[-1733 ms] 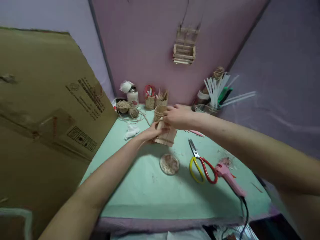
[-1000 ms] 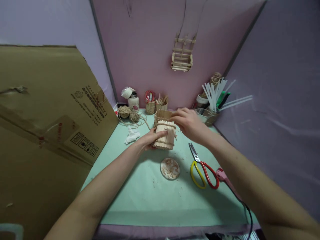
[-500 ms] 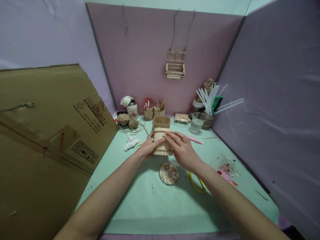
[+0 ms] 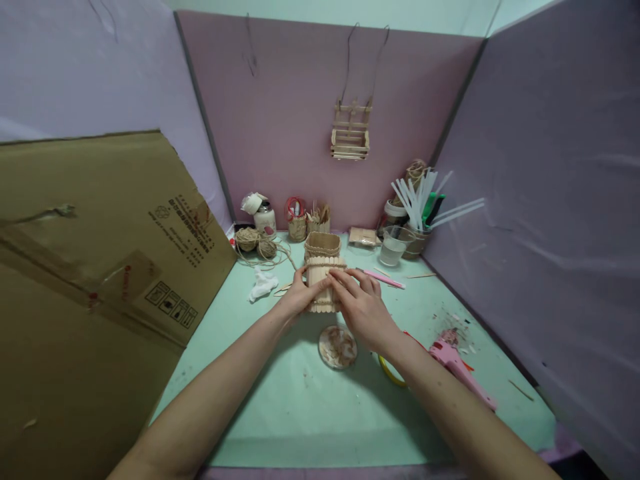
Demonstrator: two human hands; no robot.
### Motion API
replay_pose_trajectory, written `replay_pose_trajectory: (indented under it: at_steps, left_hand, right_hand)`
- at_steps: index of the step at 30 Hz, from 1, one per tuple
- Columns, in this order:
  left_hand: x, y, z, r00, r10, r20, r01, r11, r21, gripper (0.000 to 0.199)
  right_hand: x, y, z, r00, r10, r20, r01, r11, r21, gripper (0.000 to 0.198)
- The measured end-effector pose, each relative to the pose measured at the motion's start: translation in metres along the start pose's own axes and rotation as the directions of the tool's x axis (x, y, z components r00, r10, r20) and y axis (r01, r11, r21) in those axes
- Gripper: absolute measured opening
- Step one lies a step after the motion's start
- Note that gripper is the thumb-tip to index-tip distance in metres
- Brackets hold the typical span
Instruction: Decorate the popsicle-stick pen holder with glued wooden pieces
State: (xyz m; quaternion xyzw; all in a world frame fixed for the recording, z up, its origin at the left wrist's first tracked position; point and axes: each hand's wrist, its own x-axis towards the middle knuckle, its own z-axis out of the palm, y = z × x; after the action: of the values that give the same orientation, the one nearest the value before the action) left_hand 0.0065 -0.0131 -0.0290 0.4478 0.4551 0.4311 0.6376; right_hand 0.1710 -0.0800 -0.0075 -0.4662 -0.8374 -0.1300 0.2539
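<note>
A small box made of craft sticks (image 4: 321, 303), with twine bands near its top and bottom, is held upright between my hands. My left hand (image 4: 296, 295) wraps round its left side, thumb lying across the front face. Bent fingertips of my right hand (image 4: 369, 312) press against the front face and right edge, close to the left thumb. Whether a small piece lies beneath them is hidden. Right behind stands a second twine-trimmed container (image 4: 323, 244). Below the box lies a round dish (image 4: 338, 347) smeared with brown and white.
A pink glue gun (image 4: 461, 373) and a yellow ring (image 4: 390, 375) lie by my right forearm. A pink pen-like tool (image 4: 385, 279), a crumpled white tissue (image 4: 263, 285), twine balls (image 4: 248, 239) and a water cup (image 4: 393, 249) surround the box. Cardboard (image 4: 110, 280) stands left.
My right hand has shifted slightly down and left over the box's face, and its forearm has moved left, showing more of the glue gun. The left hand keeps its hold.
</note>
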Motion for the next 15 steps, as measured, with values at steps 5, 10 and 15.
replay_pose_trajectory:
  at_steps: [5,10,15]
  left_hand:
    - [-0.002,0.002,0.002,0.999,0.002,-0.037,-0.001,1.0,0.027,0.105]
    - [-0.006,0.006,0.005,1.0,0.013,-0.01,-0.013,1.0,-0.007,0.105]
    - [-0.004,0.004,0.002,0.998,0.062,0.03,-0.06,0.996,-0.061,0.105]
  right_hand:
    - [-0.001,0.0,0.0,1.0,0.001,-0.012,0.0,1.0,0.004,0.053]
    - [-0.001,-0.001,0.002,1.0,0.01,-0.013,-0.01,1.0,0.015,0.054]
    - [-0.002,-0.005,-0.01,0.991,0.07,-0.118,-0.047,0.981,0.186,0.055]
